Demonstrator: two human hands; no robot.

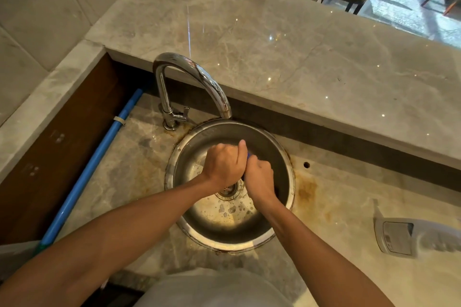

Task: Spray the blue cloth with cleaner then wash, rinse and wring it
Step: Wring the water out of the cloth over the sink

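So the blue cloth (pixel 248 155) is barely visible here, just a sliver of blue peeking out between the two fists, right above the middle of the round steel sink (pixel 287 157). It's bunched up tight and held over the drain (pixel 230 190), not resting on the basin. The left hand (pixel 223 166) is closed fully around one end, thumb pointing up and away toward the tap side, and the right hand (pixel 259 177) is clamped just as tight on the other end, so each grip is completely shut on cloth. The fists are touching, side by side, so the cloth's long axis seems to run roughly left to right between them, which is what a twist turns on: one wrist rolled away, the other rolled back. Neither hand is really nearer; it's shared evenly.

No water is seen coming from the faucet (pixel 199 77), and suds and droplets are left in the basin, so this is judged to be the wringing stage. The spray bottle (pixel 409 239) is lying on its side on the tabletop (pixel 349 194) off to the right, well apart. A blue pipe (pixel 97 157) runs along the left edge.
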